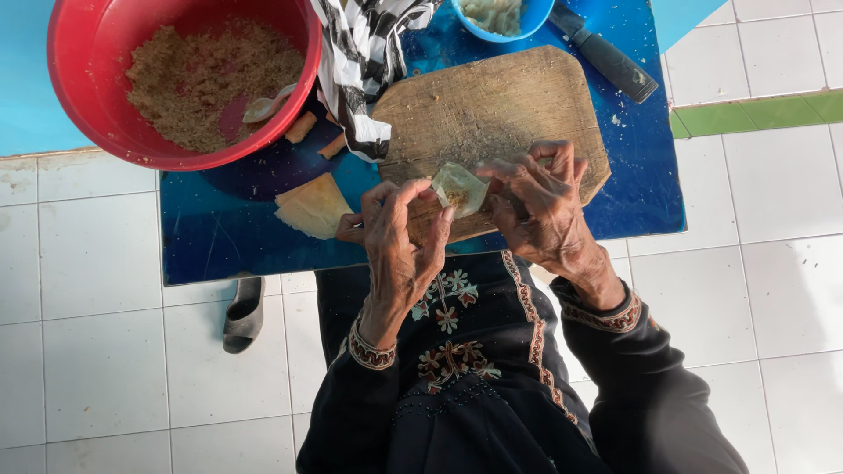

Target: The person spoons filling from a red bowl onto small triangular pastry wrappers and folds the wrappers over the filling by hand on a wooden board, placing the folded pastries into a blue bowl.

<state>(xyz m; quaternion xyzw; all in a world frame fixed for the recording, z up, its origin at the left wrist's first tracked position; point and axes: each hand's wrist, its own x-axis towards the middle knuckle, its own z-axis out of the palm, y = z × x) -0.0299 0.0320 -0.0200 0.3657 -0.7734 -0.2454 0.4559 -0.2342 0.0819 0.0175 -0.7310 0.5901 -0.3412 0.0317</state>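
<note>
My left hand and my right hand both pinch a small pale dough wrapper with filling in it, held just above the near edge of a worn wooden cutting board. The wrapper sits between the fingertips of both hands, partly folded. A stack of pale wrappers lies on the blue table to the left of my left hand.
A red bowl of brown crumbly filling with a spoon stands at the far left. A striped cloth, a blue bowl and a black-handled knife lie behind the board. A grey sandal rests on the white tiled floor.
</note>
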